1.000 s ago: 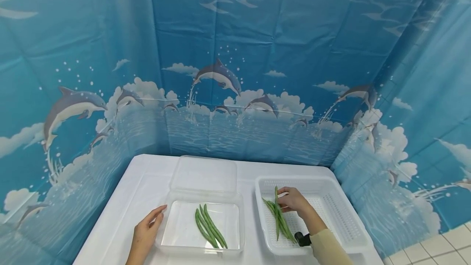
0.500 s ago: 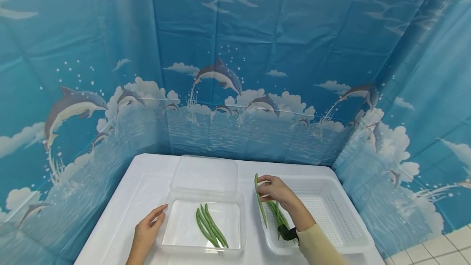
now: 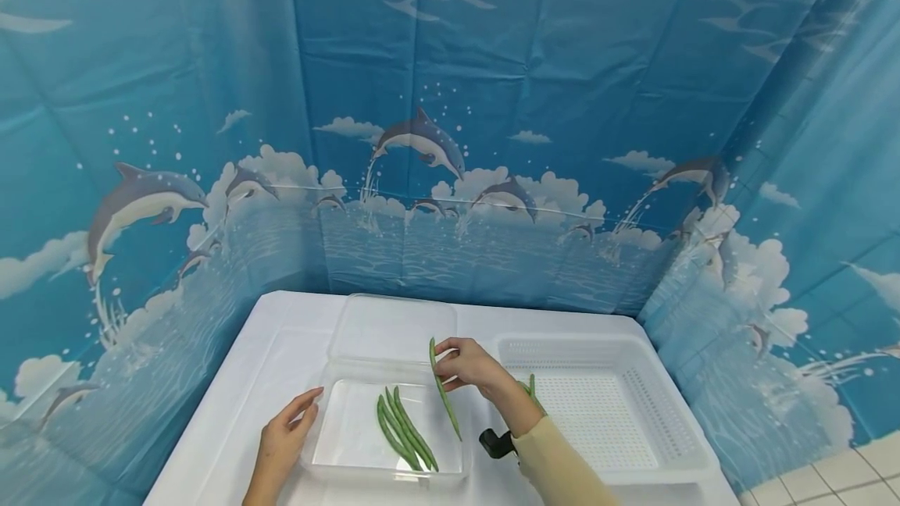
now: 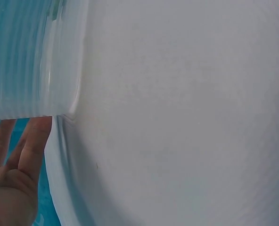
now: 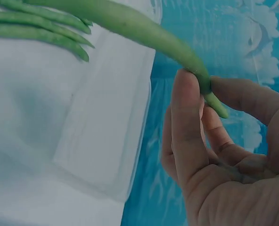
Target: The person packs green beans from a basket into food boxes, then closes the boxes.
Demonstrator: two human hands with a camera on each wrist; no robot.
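Note:
A single green bean (image 3: 444,395) hangs from my right hand (image 3: 473,369), above the right side of a clear plastic container (image 3: 344,428). In the right wrist view, thumb and fingertips pinch that bean near one end. Several green beans (image 3: 404,429) lie side by side on the container's floor, right of its middle. My left hand (image 3: 281,443) is at the container's left wall with its fingers loosely extended, the fingertips right at the rim. From the left wrist view, those fingers reach up to the container's edge and hold nothing.
To the right stands a white perforated basket (image 3: 598,412), with more green beans (image 3: 532,387) in it, mostly hidden behind the right forearm. A clear lid (image 3: 394,326) lies behind the container on the white table (image 3: 281,326). A dolphin-print curtain (image 3: 450,256) encloses the back and sides.
My right hand has lifted a green bean out of the white basket and carried it left, over the clear container. The left hand has stayed in place.

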